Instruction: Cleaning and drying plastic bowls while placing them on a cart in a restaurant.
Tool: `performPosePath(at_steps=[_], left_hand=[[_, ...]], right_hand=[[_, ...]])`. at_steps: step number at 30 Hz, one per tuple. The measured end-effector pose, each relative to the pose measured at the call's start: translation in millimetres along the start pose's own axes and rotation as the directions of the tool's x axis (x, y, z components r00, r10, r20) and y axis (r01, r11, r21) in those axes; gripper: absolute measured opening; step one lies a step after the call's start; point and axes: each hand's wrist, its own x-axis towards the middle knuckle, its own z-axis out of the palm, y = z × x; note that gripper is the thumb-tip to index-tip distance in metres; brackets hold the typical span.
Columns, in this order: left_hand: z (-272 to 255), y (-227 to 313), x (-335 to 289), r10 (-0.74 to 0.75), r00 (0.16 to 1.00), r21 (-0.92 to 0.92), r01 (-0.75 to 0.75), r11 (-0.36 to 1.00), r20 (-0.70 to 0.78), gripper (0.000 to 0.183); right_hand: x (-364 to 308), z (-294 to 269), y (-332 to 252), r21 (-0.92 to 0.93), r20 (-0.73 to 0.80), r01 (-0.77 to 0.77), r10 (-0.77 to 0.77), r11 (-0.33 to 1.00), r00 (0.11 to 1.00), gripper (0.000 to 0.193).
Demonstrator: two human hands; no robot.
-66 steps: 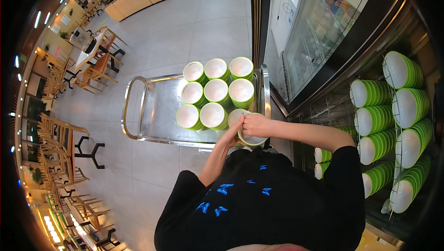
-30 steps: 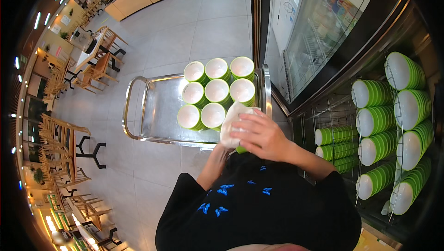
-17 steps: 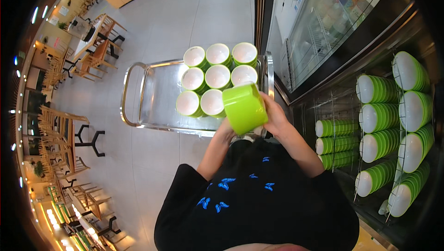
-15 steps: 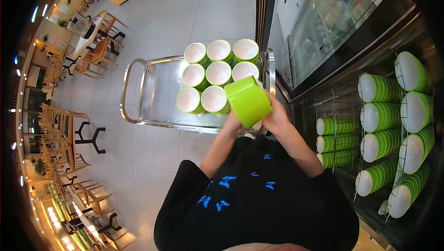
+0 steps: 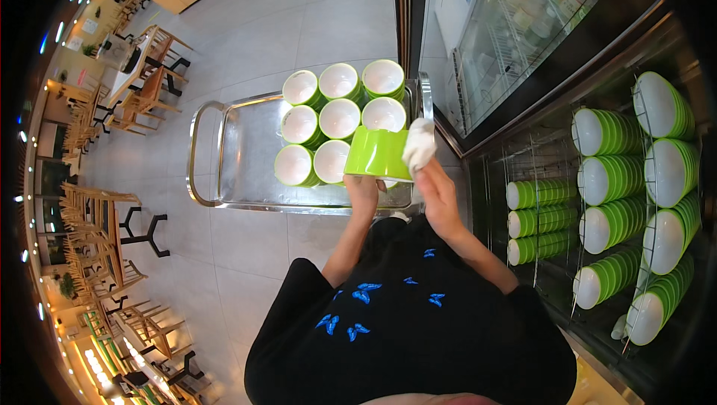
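Observation:
A lime-green bowl (image 5: 376, 153) is tipped on its side over the cart's near right end. My left hand (image 5: 362, 194) has it from below, fingers curled round the near edge. In my right hand (image 5: 439, 194) is a bunched white cloth (image 5: 420, 144), up against the bowl's right end; the fingers are partly hidden by each other. Just beyond, green bowls with white insides (image 5: 340, 118) stand in rows of stacks on a metal cart (image 5: 250, 151), openings up. The held bowl hides part of the nearest row.
On my right, a dark cabinet with wire racks (image 5: 575, 256) holds several stacks of green-and-white bowls (image 5: 609, 179) lying sideways. Past it is a glass-fronted fridge (image 5: 515, 28). Wooden chairs (image 5: 97, 215) and tables stand along the left. The cart's looped handle (image 5: 196, 155) points left.
The bowl has turned and shifted slightly left in my left hand. My right hand has come off its side, and the white cloth now shows at the bowl's right end.

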Motion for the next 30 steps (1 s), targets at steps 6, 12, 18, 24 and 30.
performPosePath(at_steps=[6,12,18,24,30], left_hand=[[-14,1,7,0.011,0.986,0.198,-0.044,0.979,0.164,0.009],[-23,12,20,0.142,0.939,0.401,-0.266,0.877,0.313,0.01],[-24,29,23,0.066,0.868,0.407,-0.296,0.864,0.492,0.012],[-22,31,15,0.155,0.785,0.286,-0.391,0.875,0.6,0.014],[-23,14,5,-0.131,0.899,0.28,0.009,0.96,0.417,0.017]], right_hand=[[35,-18,-34,-0.238,0.353,0.345,-0.25,0.908,0.902,0.027],[41,-32,-18,0.274,0.432,-0.403,0.263,0.873,0.863,0.03],[32,-20,-10,0.542,0.393,-0.558,0.398,0.628,0.829,0.029],[18,-14,-2,0.334,0.341,-0.536,0.43,0.775,0.836,0.027],[-13,-35,40,-0.096,0.134,-0.452,0.462,0.887,0.877,0.029]])
